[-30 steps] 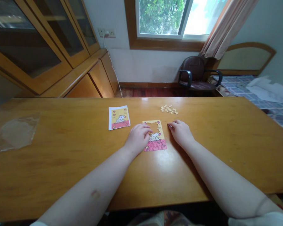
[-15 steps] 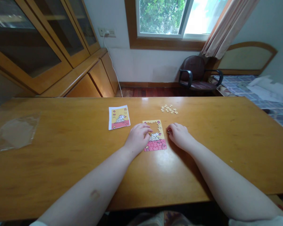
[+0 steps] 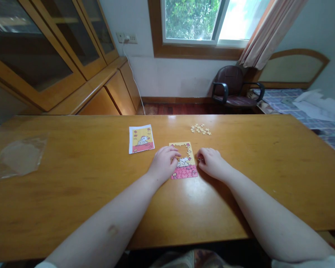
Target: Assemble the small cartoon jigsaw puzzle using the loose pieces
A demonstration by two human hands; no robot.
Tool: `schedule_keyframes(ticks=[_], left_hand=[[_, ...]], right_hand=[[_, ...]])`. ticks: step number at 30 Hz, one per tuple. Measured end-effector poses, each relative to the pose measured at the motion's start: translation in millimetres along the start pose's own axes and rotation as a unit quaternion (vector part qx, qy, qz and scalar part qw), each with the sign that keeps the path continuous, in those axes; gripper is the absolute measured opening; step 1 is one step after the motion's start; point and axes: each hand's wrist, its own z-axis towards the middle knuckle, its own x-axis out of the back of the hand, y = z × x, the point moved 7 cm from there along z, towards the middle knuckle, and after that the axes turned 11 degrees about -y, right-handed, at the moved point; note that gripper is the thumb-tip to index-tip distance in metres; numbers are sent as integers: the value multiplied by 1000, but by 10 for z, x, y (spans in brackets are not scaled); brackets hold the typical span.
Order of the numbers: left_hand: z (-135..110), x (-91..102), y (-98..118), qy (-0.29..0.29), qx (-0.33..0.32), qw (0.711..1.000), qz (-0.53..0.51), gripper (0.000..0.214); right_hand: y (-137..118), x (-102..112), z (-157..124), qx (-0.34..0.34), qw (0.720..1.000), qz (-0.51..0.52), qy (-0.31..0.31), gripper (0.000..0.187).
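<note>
A partly assembled jigsaw puzzle (image 3: 186,172) lies on the wooden table, pink along the bottom and yellow around the top. Its upper middle has a gap where bare table shows. Over its left edge rests my left hand (image 3: 162,163), open, with the fingers loosely bent and reaching to the gap. Just right of the puzzle, my right hand (image 3: 212,162) pinches a small puzzle piece (image 3: 200,159) that the fingers mostly hide. Loose puzzle pieces (image 3: 200,129) lie in a pile farther back, plain side up.
A printed picture card (image 3: 142,139) of a white animal on yellow and pink lies left of the puzzle. On the table's far left is a clear plastic bag (image 3: 19,156). Beyond the table (image 3: 100,156) stand a glass-door cabinet (image 3: 80,63) and an office chair (image 3: 231,85).
My right hand has turned slightly at the fingers, and the pinched piece sits a little lower. My left hand and the puzzle look the same.
</note>
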Motion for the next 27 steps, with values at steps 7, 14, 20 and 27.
schedule_keyframes(ticks=[7, 14, 20, 27], left_hand=[[1, 3, 6, -4, 1, 1000, -7, 27], [-1, -2, 5, -4, 0, 1000, -7, 28], [0, -8, -5, -2, -5, 1000, -3, 27], [0, -6, -5, -5, -3, 1000, -6, 26]], right_hand=[[109, 101, -40, -29, 999, -31, 1, 20], [107, 56, -17, -23, 999, -13, -32, 15], [67, 22, -41, 13, 999, -3, -30, 12], [-4, 41, -66, 40, 998, 37, -40, 8]])
